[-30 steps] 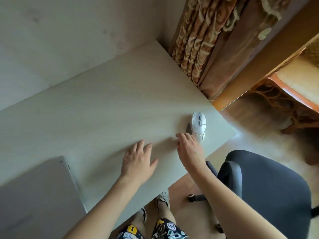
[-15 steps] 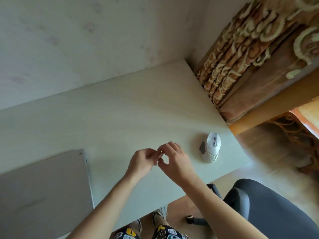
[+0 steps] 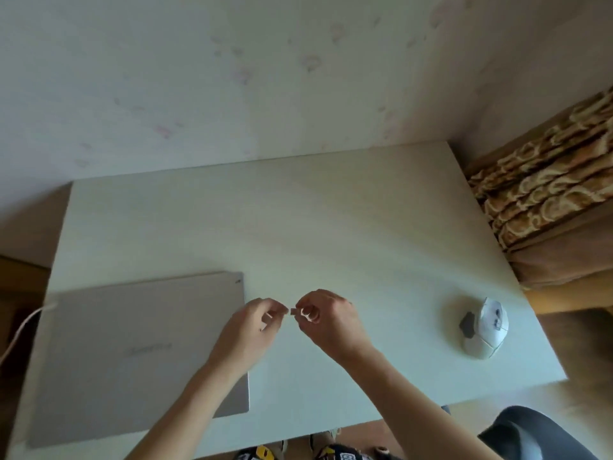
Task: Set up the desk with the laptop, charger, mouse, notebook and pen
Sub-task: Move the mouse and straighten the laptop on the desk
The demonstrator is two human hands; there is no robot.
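Hands [image 3: 257,322] [image 3: 326,318] pinch tiny blurred item, unidentifiable; laptop [image 3: 139,353] shut; cable [image 3: 20,330] cut off.

A pale wall [image 3: 232,78] with faint pinkish marks filled the view from nine to one o'clock. A brown patterned curtain [image 3: 544,200] with cream swirls hung at three o'clock. A dark office chair [image 3: 530,433] sat at five o'clock. Wooden floor [image 3: 583,353] showed at four o'clock.
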